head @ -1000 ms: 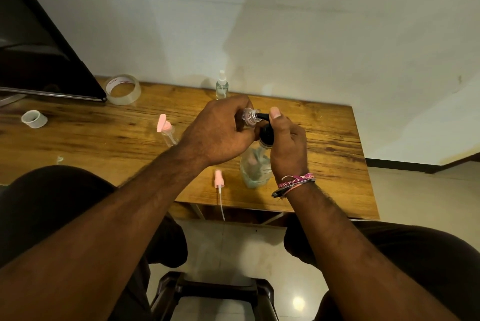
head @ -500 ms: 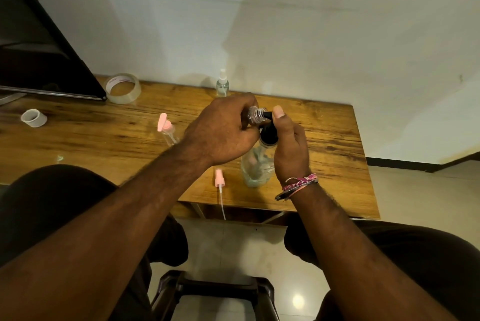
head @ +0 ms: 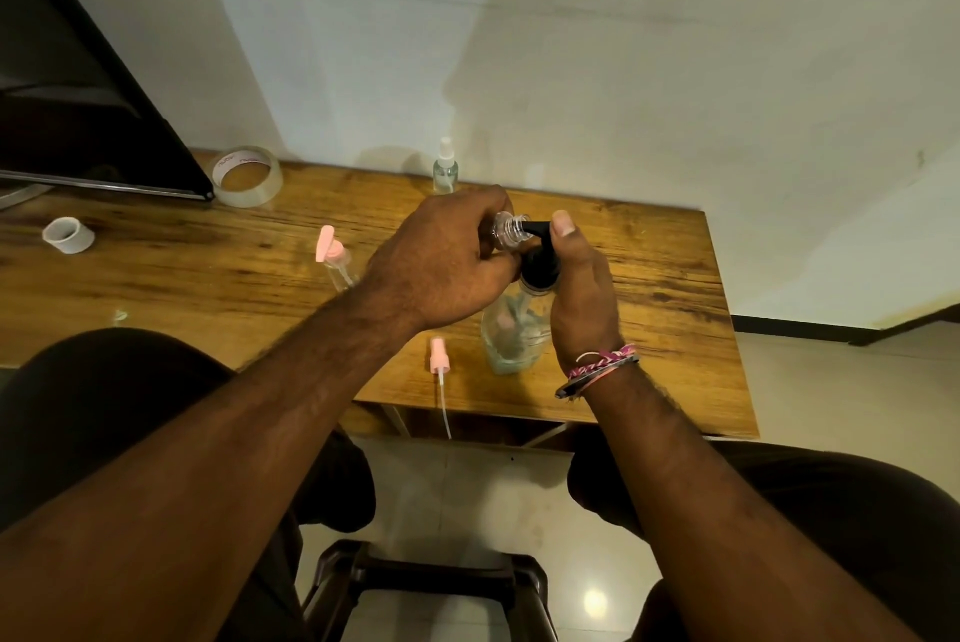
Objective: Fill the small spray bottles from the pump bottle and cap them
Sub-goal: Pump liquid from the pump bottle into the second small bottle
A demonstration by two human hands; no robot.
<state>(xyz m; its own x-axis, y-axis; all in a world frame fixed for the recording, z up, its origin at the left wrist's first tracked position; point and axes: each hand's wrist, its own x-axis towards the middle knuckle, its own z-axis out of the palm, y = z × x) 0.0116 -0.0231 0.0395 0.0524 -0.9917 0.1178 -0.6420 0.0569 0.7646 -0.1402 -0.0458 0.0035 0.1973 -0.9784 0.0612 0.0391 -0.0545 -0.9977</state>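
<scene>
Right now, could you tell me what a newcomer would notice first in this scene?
At the centre, the left hand holds a small clear bottle tilted against the black spout of the pump bottle, where the right hand presses the pump. On the wooden table a loose pink spray cap lies at the near edge, and a tape roll sits far left.

A big clear tape roll [head: 248, 175] sits on the wooden table [head: 156, 277], far to the left of the hands. A small white ring [head: 68, 235] lies even farther left. A dark stool [head: 431, 584] stands below the arms
</scene>
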